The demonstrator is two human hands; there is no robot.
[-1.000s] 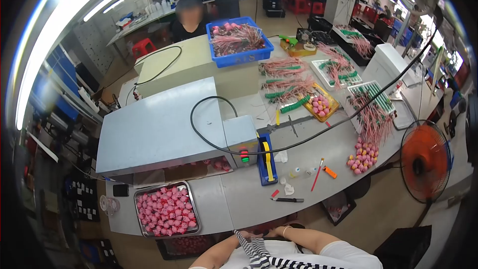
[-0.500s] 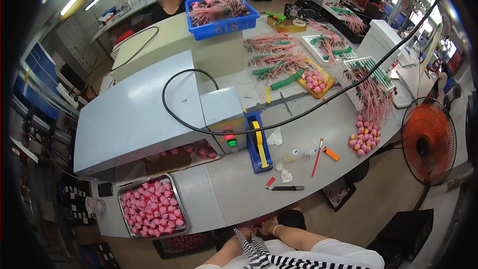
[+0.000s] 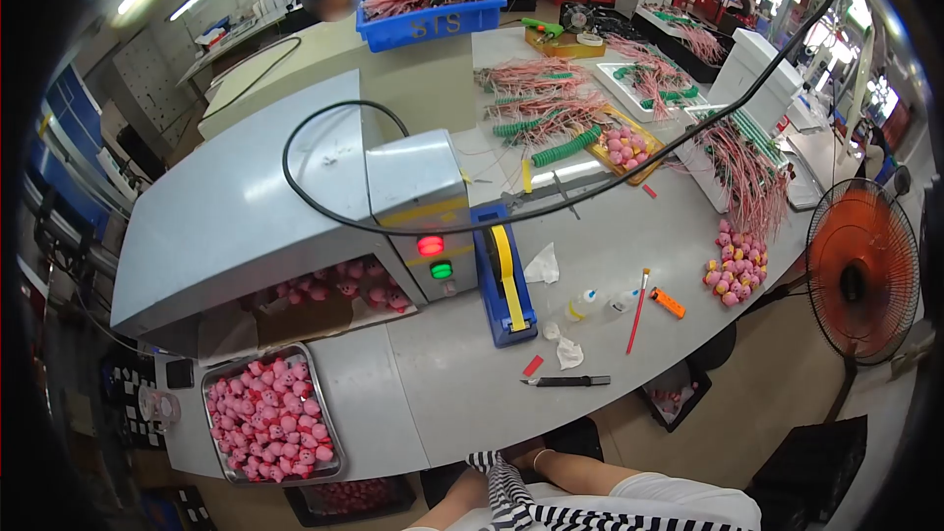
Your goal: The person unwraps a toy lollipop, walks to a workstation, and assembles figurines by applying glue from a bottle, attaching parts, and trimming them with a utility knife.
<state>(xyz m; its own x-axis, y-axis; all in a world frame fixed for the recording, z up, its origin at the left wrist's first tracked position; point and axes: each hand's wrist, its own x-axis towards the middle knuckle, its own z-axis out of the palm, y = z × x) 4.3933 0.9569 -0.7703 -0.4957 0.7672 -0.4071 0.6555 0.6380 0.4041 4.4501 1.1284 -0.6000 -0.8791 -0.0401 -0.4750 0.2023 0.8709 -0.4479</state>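
Observation:
My right hand [image 3: 527, 454], with a thin band at the wrist, is low in front of the table edge, over my lap. Its fingers are dark and hidden. My left hand [image 3: 475, 480] is close beside it, mostly covered by a black-and-white striped cloth strap [image 3: 506, 492] hanging from my clothing. Whether either hand holds anything cannot be seen. On the table nearest them lie a black-handled craft knife [image 3: 568, 382], a small red strip [image 3: 533, 366] and crumpled white tissue [image 3: 568, 352]. A metal tray [image 3: 339, 457] heaped with pink figurine heads [image 3: 270, 413] stands to the left.
A grey machine [image 3: 246, 197] with lit buttons has pink pieces in its opening. A blue tape dispenser [image 3: 504, 285], small bottles [image 3: 582, 305], a red brush [image 3: 637, 313] and an orange lighter [image 3: 668, 303] are beside it. A fan [image 3: 857, 275] stands right; a black cable [image 3: 590, 202] crosses above.
The view has shifted slightly, so the machine and tray appear further left. My hands stay low by the table edge, now more covered by the striped strap. The person opposite has turned their head.

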